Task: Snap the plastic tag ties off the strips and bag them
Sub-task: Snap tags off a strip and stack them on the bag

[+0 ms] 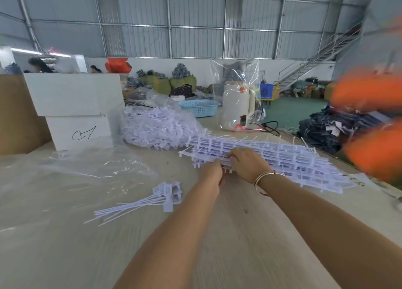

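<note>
1. Head view shows me both hands meeting at the near edge of the stack of strips (272, 158), which lies across the desk (228, 234).
2. My left hand (210, 175) has its fingers curled and pinches the stack's near edge from the left; what sits between its fingertips is too small for me to make out.
3. My right hand (248, 163) lies on top of the stack just beside the left one, fingers bent down over the strips and gripping them; a bracelet (266, 181) circles that wrist.
4. Left of the stack and nearer to me, a small bundle of loose tag ties (148, 201) rests on the desk, apart from both hands, tails fanning away to the left.
5. Behind the stack, to its left, a clear bag (156, 123) holds a heap of white ties.
6. Further left of the stack stand two white boxes (76, 110), one on the other, and crumpled clear film (76, 175) lies spread on the desk.
7. Behind the stack a white kettle (238, 106) stands inside clear plastic, with a blue basket (199, 107) to its left.
8. Right of the stack, orange shapes (369, 123) are blurred beyond telling and cut by the frame edge.
</note>
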A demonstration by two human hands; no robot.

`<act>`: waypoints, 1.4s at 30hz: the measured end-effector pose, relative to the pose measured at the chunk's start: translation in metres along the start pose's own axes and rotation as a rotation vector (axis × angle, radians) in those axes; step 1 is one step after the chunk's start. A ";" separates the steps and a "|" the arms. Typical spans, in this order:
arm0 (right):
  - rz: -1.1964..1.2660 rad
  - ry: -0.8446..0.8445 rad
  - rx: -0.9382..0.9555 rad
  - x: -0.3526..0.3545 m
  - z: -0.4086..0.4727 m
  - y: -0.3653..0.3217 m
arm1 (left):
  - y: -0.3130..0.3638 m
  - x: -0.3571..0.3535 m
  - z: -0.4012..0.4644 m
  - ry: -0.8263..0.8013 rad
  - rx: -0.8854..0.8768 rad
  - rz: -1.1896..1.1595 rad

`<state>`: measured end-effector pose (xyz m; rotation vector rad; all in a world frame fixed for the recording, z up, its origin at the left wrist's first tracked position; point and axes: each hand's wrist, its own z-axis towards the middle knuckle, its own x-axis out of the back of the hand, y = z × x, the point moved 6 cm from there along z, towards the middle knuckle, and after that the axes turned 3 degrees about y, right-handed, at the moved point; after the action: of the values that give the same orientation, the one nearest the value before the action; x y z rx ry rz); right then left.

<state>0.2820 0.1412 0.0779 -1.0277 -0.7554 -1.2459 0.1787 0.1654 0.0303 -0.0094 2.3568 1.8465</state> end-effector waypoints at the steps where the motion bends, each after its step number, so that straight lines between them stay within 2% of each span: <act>1: -0.020 -0.015 -0.039 0.001 0.005 0.000 | 0.001 0.004 0.000 0.028 -0.019 0.009; 5: -0.135 -0.121 -0.103 0.000 0.017 -0.007 | -0.003 0.024 -0.017 0.098 -0.095 0.136; 11: -0.179 -0.320 -0.058 -0.010 0.023 -0.014 | 0.002 0.080 -0.062 0.040 -0.114 0.043; 15: -0.391 -0.341 0.040 -0.014 0.015 -0.003 | 0.005 0.129 -0.093 0.008 -0.106 0.034; 18: -0.406 -0.280 0.074 -0.015 0.009 -0.019 | 0.016 0.161 -0.103 0.012 -0.155 0.131; 21: -0.221 -0.069 0.027 -0.001 0.005 -0.040 | 0.037 0.187 -0.103 -0.009 -0.217 0.217; 24: 0.193 -0.005 -0.043 0.005 -0.008 -0.058 | 0.053 0.197 -0.100 -0.272 -0.211 0.314; 26: 0.526 -0.016 -0.093 0.003 -0.023 -0.071 | 0.053 0.198 -0.100 -0.423 -0.169 0.624; 28: 0.788 -0.088 -0.135 -0.004 -0.040 -0.085 | 0.048 0.198 -0.098 -0.437 -0.137 1.029; 30: 0.864 -0.219 -0.104 -0.017 -0.056 -0.101 | 0.044 0.193 -0.094 -0.407 -0.158 1.413; 32: 0.897 -0.282 -0.067 -0.028 -0.067 -0.114 | 0.037 0.182 -0.094 -0.450 -0.192 1.581; 36: 0.907 -0.205 -0.066 -0.044 -0.078 -0.116 | 0.031 0.175 -0.091 -0.467 -0.328 1.642; 39: 0.928 -0.148 -0.122 -0.048 -0.085 -0.108 | 0.019 0.174 -0.090 -0.347 -0.384 1.606; 42: 0.984 -0.132 -0.185 -0.049 -0.091 -0.105 | 0.005 0.172 -0.092 -0.180 -0.371 1.372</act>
<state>0.1627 0.0751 0.0208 -1.3962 -0.1503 -0.3951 -0.0025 0.0925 0.0361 2.0235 1.8468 2.4603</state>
